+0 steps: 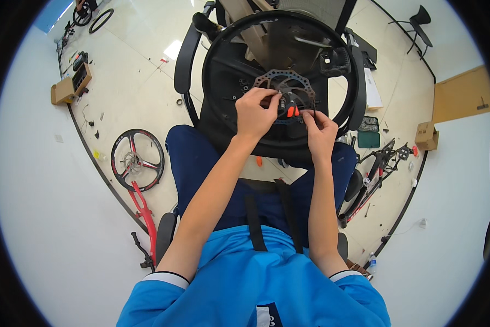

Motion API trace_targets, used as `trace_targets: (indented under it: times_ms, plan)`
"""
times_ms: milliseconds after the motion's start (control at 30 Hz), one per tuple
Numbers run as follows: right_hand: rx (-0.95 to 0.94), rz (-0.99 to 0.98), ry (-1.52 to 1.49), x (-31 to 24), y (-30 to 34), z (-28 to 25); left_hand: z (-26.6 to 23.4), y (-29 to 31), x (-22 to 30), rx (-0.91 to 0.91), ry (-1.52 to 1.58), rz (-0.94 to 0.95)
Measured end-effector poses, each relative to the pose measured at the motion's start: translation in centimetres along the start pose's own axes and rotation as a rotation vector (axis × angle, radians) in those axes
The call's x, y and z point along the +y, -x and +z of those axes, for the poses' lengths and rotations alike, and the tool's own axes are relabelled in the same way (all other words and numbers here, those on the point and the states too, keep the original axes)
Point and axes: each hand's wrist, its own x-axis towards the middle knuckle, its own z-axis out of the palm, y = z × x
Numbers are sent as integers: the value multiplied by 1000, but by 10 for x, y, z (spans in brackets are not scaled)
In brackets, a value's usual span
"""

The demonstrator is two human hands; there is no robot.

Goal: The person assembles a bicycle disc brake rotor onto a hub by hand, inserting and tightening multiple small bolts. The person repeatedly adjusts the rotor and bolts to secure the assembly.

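Head cam view, L to R. Far L: open box (82, 78) w/ dark compartments on floor by wall, cardboard carton (62, 91) just beside it. Nearer: 3-spoke bike wheel (161, 163), black rim, disc at hub; red frame part (147, 215) runs from its lower edge down twd person.

Ctr: black office chair (211, 133) faces person; large black-rimmed wheel (206, 82) lies flat across its seat, brake rotor (295, 87) face up at wheel's mid. L hand (257, 111) over L part of hub: thumb & forefinger pinched tog. at axle end, on a small part (280, 93), too tiny to ID; other fingers curled. Two orange-red pieces (293, 111) sit btwn hands, nr hub. R hand (322, 129) at rotor's lower R edge, part curled, thumb & forefinger nr a thin dark rod (314, 103); can't tell if gripped.

R: green case (368, 139) open on floor, black/red bike frame (373, 177) below it, lying down; cardboard box (426, 136) farther R, nr wall. Clear bottle (372, 264) lower R, nr wall base.
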Motion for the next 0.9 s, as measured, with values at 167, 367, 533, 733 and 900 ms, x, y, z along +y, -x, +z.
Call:
trace_targets:
  times_ms: [167, 367, 533, 733, 900]
  plan:
    - [18, 70, -30, 14, 21, -19, 1, 2, 4, 2, -57, 60]
    - [26, 128, -36, 69, 40, -23, 6, 1, 9, -15, -81, 15]
    - [25, 189, -2, 111, 57, -26, 4, -1, 7, -37, 23, -245]
    - [-14, 266, -53, 119, 52, -28, 5, -1, 13, -36, -70, -132]
    - [-12, 266, -60, 119, 54, -25, 4, -3, 12, -79, -180, 160]
